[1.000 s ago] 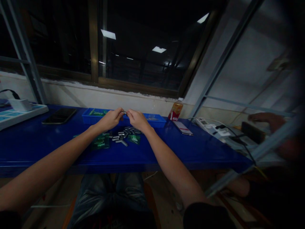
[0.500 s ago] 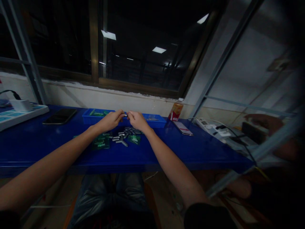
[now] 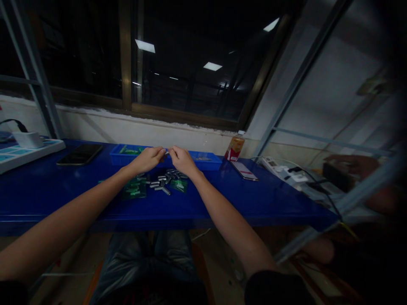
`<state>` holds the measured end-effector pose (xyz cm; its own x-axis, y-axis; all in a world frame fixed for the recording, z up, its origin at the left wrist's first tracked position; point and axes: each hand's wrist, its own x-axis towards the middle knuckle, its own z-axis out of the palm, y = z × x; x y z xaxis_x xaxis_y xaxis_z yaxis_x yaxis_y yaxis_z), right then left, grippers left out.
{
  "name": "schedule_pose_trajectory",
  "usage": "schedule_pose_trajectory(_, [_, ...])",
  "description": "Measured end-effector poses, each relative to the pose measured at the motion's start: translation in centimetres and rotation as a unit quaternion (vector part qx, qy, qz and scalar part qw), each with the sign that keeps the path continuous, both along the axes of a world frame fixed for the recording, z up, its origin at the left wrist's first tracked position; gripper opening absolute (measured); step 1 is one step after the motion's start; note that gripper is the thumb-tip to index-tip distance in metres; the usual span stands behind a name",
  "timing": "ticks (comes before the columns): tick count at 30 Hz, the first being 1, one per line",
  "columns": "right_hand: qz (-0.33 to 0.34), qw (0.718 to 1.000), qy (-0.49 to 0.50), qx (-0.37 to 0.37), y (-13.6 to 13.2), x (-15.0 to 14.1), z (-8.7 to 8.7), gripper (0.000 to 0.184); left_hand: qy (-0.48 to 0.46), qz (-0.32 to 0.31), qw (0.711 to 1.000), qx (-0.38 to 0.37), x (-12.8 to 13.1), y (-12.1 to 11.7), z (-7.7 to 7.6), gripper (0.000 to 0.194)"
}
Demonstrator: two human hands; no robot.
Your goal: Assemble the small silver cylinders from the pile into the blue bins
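Over the blue table, my left hand (image 3: 149, 159) and my right hand (image 3: 182, 160) meet with fingertips pinched. Between them shows a small silvery piece (image 3: 167, 153), mostly covered by the fingers. Both hands are closed on it; its exact kind is too small to make out. Below them lies a loose pile of short silver metal pieces (image 3: 162, 183). A green packet (image 3: 135, 190) with small pale parts rests left of the pile, and a smaller green packet (image 3: 179, 185) rests at its right. Behind the hands stands a shallow blue tray (image 3: 118, 160) holding green items at its left end.
A dark phone (image 3: 80, 154) and a white power strip (image 3: 47, 148) lie at left. Right of the tray stand a drink bottle (image 3: 235, 146) and another phone (image 3: 244, 171). A metal frame post (image 3: 286, 101) rises at right; beyond it another person's hand (image 3: 356, 165) holds something dark.
My fingertips have shifted slightly around the small silvery piece, and less of it shows. The pile, packets and tray stay where they were.
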<state>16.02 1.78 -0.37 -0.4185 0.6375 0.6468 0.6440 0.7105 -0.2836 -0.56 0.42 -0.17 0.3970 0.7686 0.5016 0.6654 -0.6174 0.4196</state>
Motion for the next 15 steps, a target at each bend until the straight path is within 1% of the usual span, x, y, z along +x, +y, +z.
schedule_pose_trajectory(3, [-0.042,0.999,0.01,-0.001,0.53,-0.03,-0.2,0.037,-0.01,0.006,0.999,0.035,0.13,-0.38,0.1,0.032])
schedule_pose_trajectory(5, [-0.048,0.999,0.02,-0.002,0.76,-0.11,-0.36,0.037,-0.014,0.0,0.998,0.057,0.21,-0.55,0.09,0.034])
schedule_pose_trajectory(8, [-0.034,0.999,0.034,-0.006,0.82,-0.27,-0.56,0.038,-0.007,0.005,0.997,0.077,0.22,-0.55,0.01,0.031])
schedule_pose_trajectory(11, [-0.008,0.999,0.05,-0.013,0.56,-0.38,-0.63,0.035,0.007,0.041,0.995,0.094,0.1,-0.46,0.02,0.029])
schedule_pose_trajectory(15, [0.027,0.997,0.069,-0.027,0.19,-0.44,-0.62,0.026,0.028,0.087,0.991,0.098,-0.04,-0.37,0.16,0.035])
